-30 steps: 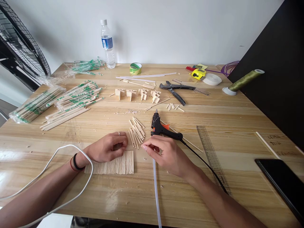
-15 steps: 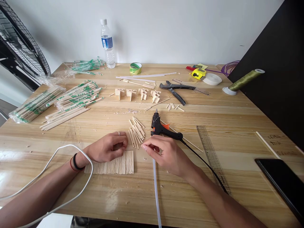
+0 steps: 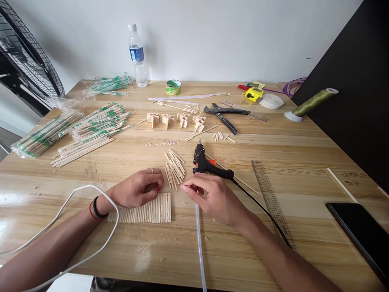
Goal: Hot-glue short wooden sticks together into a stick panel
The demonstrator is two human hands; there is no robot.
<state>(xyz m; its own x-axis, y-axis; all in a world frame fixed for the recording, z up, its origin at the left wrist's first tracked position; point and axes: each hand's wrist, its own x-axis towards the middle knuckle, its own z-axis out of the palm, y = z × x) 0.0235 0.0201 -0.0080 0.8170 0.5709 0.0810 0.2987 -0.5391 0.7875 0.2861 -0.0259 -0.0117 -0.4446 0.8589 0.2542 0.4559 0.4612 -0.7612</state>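
Along the far edge of the table [image 3: 170, 259], left of centre, a capped bottle [image 3: 139, 71] stands upright; its fill level cannot be determined. Nearer and further left, a clear plastic bag [image 3: 45, 136] contains long wooden sticks; beside it, green-printed wrappers [image 3: 103, 121] hold more.

The left forearm [image 3: 57, 247] extends from the near left, placing the left hand [image 3: 141, 188] over the far part of a flat row of short sticks [image 3: 158, 211]. Its fingers are curled inward; whether they grip anything cannot be told. The right forearm [image 3: 282, 255] enters from the near right. The right hand [image 3: 209, 194] sits near a loose pile of sticks [image 3: 174, 168], on the near side of a black glue gun [image 3: 202, 158]. Its thumb and forefinger appear together at the tips; any object between them cannot be confirmed.
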